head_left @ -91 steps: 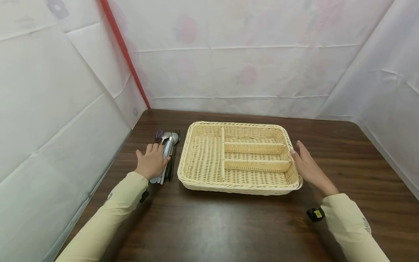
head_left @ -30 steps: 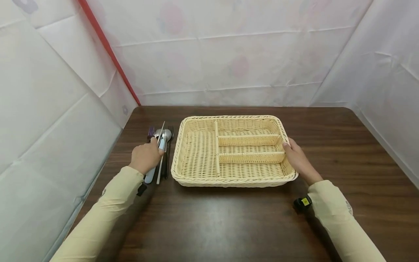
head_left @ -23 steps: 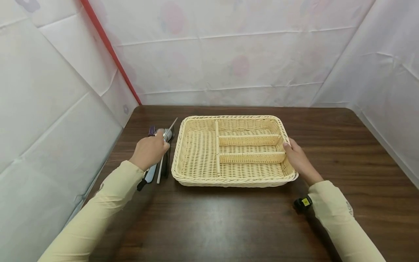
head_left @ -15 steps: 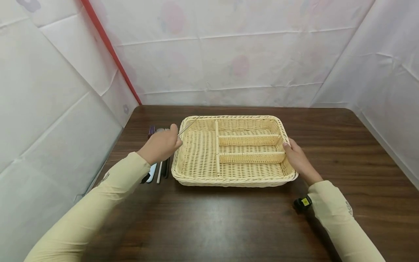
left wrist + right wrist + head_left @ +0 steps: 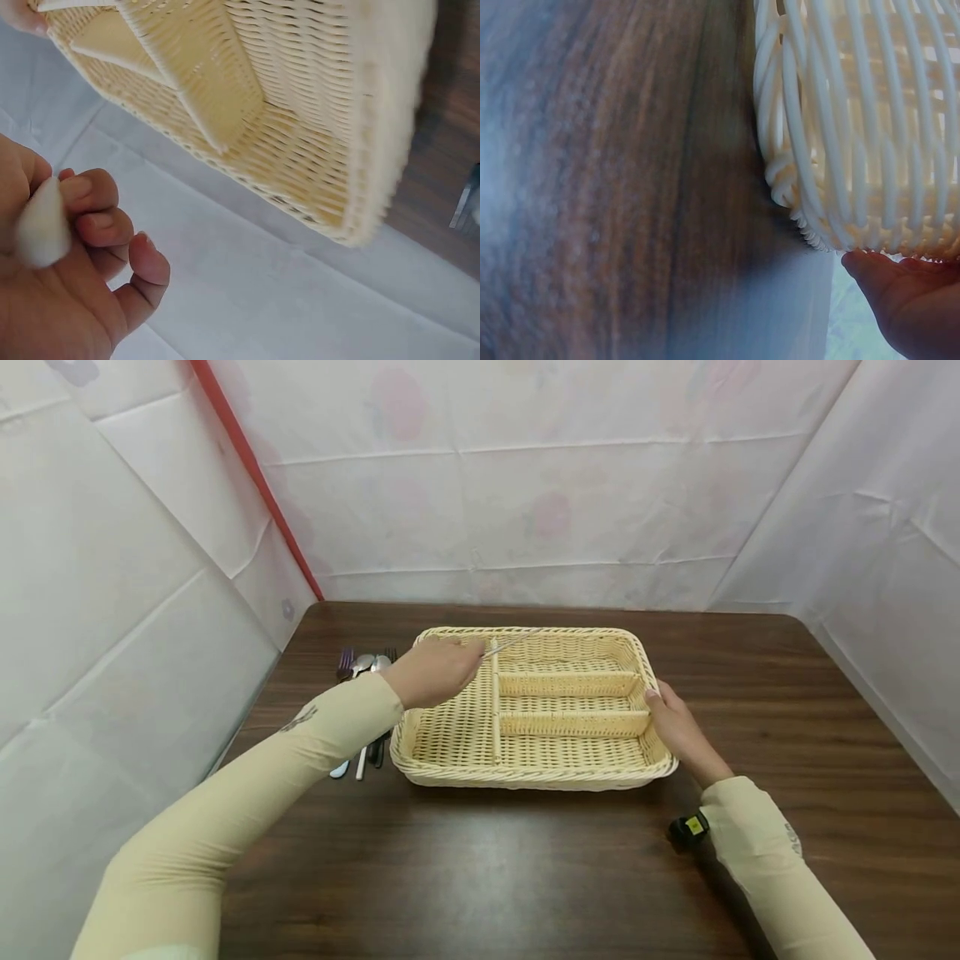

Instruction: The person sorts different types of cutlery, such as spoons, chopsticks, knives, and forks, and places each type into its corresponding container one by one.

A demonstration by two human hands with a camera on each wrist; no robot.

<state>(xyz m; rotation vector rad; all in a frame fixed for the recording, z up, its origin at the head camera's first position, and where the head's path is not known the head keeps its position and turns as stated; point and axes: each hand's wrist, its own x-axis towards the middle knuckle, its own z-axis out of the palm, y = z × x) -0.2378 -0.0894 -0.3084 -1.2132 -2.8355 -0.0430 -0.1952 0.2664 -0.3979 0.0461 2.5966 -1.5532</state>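
My left hand (image 5: 441,672) is over the left compartment of the pale wicker basket (image 5: 536,777), holding a slim table knife (image 5: 513,642) whose thin metal end points right over the divider toward the back. In the left wrist view, the knife's pale rounded handle end (image 5: 43,232) sticks out from the curled fingers, slightly blurred. On the basket's right side, my right hand (image 5: 677,722) grips the rim, its thumb on top. The right wrist view shows that hand (image 5: 915,300) against the woven wall. Left of the basket lies more cutlery, partly behind my left forearm: a purple fork (image 5: 346,662) and spoons (image 5: 363,662).
The basket has a wide left compartment and several narrow ones at right, split by low woven dividers (image 5: 573,724). It stands on a dark wooden table (image 5: 480,868). White cloth walls (image 5: 487,518) enclose the back and sides, with a red strip (image 5: 255,477) at left.
My left hand has picked the knife out of the cutlery pile and carried it right, over the basket. My right hand has closed on the basket's right rim and stays there.
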